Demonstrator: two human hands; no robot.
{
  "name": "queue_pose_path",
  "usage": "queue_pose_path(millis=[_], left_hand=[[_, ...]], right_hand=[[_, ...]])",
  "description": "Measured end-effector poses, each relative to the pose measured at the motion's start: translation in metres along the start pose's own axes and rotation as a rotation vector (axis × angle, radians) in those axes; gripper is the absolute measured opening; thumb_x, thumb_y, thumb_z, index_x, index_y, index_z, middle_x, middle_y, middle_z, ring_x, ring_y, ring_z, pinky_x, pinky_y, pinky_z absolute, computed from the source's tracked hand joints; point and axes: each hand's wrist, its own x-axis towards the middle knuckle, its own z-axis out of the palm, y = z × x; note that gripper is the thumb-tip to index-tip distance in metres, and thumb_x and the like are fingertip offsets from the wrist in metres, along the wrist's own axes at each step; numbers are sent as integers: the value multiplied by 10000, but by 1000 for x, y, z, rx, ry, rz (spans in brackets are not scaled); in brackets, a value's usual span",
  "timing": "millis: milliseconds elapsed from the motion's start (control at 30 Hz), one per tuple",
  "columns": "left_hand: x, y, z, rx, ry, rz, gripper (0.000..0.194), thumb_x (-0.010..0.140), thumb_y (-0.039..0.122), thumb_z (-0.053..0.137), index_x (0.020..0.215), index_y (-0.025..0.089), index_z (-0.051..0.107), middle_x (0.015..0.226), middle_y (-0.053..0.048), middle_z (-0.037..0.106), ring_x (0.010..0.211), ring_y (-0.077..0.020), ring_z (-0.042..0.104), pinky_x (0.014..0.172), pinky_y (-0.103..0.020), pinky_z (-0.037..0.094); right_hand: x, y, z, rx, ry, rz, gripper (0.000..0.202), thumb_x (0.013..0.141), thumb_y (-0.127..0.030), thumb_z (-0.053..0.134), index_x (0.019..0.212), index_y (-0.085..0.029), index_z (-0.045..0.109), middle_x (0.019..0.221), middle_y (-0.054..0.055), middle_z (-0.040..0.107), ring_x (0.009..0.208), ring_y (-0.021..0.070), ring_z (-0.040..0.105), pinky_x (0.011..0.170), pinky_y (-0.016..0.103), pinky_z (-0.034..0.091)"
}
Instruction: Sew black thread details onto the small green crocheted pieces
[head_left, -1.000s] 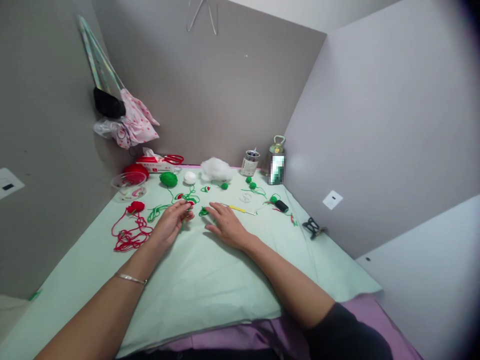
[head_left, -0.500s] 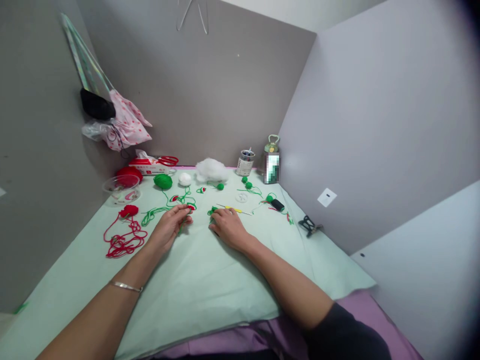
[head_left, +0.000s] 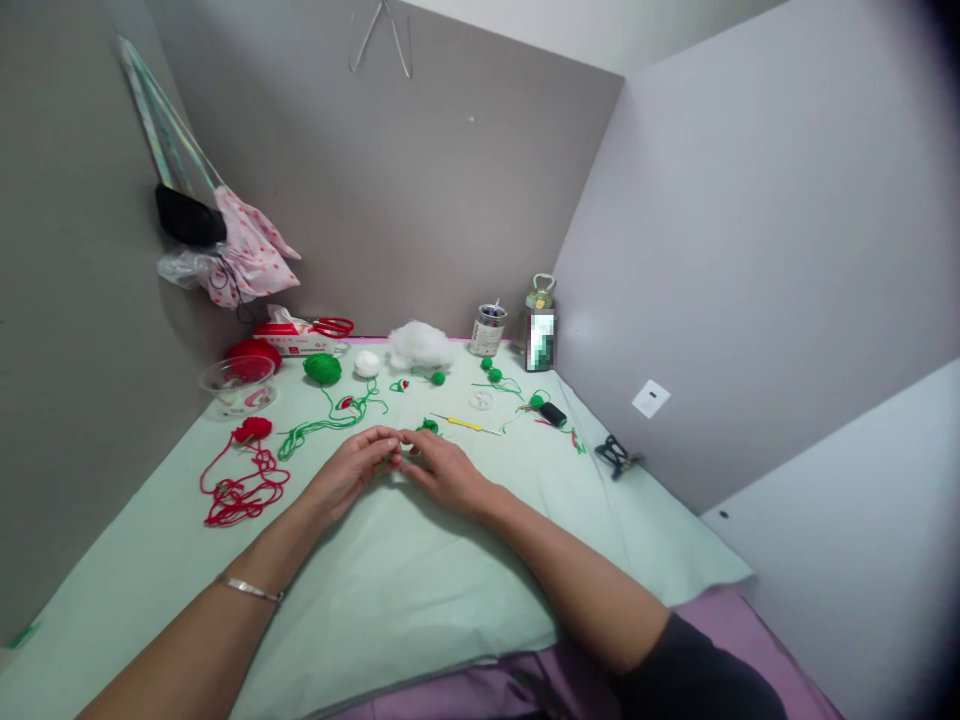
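Note:
My left hand (head_left: 358, 468) is closed around a small crocheted piece, mostly hidden by the fingers, with a bit of green yarn showing below them. The fingertips of my right hand (head_left: 442, 470) meet those of my left, closed at the same piece. Just beyond the hands lies a small green crocheted piece (head_left: 428, 426), and right of it a yellow-handled crochet hook (head_left: 465, 425). Green yarn strands (head_left: 307, 428) lie behind my left hand, with a small red and green piece (head_left: 345, 403) among them.
Red yarn (head_left: 247, 490) lies tangled at the left, near a clear plastic tub (head_left: 240, 388). Along the back are a green yarn ball (head_left: 322, 368), white stuffing (head_left: 420, 346), a tin (head_left: 488, 332) and a phone (head_left: 540, 342). A black clip (head_left: 618, 456) lies right.
My right hand has left the green piece on the table and moved left to meet my left hand. The red piece in my left hand is now covered by fingers.

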Motion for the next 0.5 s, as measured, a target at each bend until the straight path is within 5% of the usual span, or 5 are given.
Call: queue_pose_path(millis=[133,333,500], left_hand=[[-3,-1,5,-25,-116,13,204,810,302,771,928,153,698,861,-20,649,749,-101,610,754,-208,502],[1,4,0,-24,78,73,260,739,332,810,881,165,671,795,9,611,711,-112,600,727,-222,484],[2,-2,0,351,111,135,297,773,437,753,900,176,689,738,7,614,698,-136,573,694,-240,433]], right_hand=[[1,-6,1,100,-43,71,415,933,-229,593,1348,-255,572,1036,42,728,895,171,652,803,281,466],[5,-6,-6,415,46,272,271,852,-206,609,1117,-191,664,864,11,678,681,121,615,663,246,475],[7,-9,-10,761,40,328,270,821,-246,620,1082,-178,635,805,-7,621,621,104,565,598,236,470]])
